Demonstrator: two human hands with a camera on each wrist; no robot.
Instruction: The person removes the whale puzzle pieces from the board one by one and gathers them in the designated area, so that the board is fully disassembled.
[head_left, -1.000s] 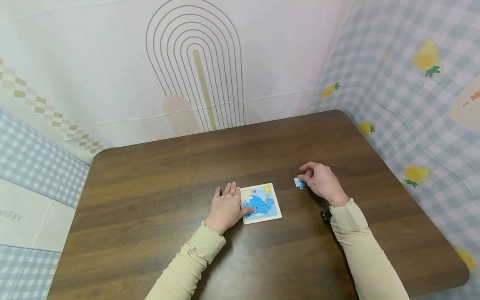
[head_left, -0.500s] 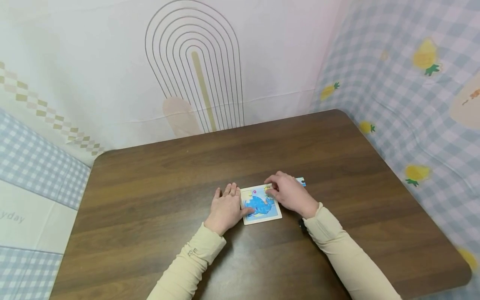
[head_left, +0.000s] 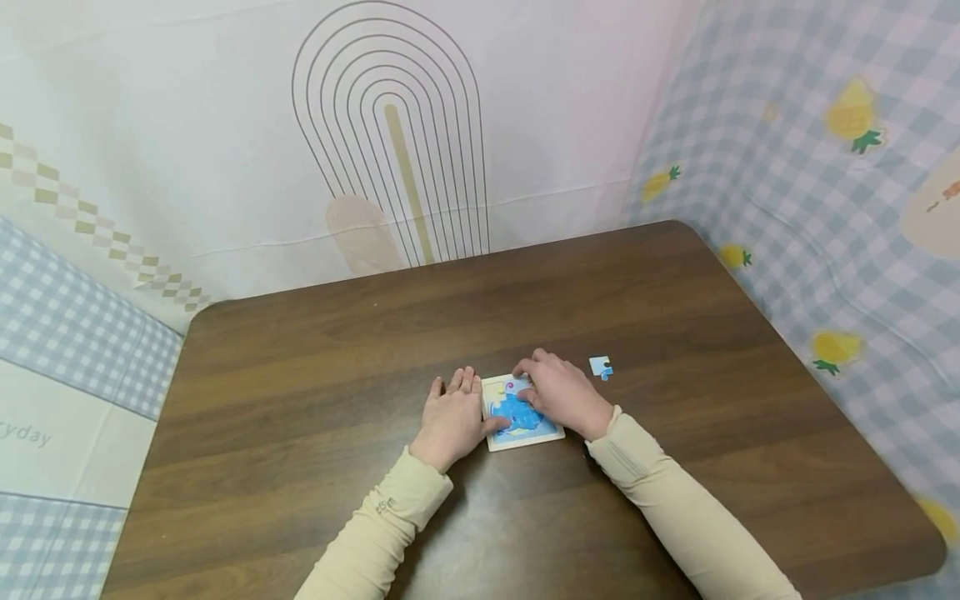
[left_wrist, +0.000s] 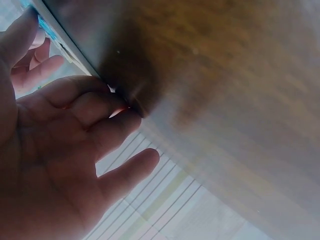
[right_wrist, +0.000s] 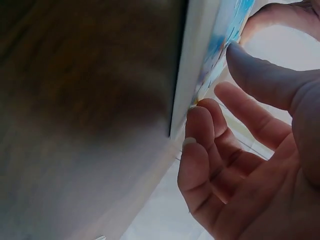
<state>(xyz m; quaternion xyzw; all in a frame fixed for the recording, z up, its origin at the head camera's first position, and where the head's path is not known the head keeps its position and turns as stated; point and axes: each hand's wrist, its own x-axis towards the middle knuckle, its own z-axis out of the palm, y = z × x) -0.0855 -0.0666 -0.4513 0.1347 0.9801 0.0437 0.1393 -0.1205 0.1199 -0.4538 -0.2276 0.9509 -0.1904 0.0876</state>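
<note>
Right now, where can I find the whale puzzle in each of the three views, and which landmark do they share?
Head: the whale puzzle is below and slightly right of centre, partly covered by the right hand.
Left wrist: upper left corner; its pale frame runs diagonally.
Right wrist: upper half, right of centre, showing its blue surface.
Shared landmark: the brown tabletop.

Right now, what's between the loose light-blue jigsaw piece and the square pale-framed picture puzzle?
In the head view: the person's right hand, partly over the puzzle, then a narrow bare strip of brown wood-grain table beside the jigsaw piece.
</note>
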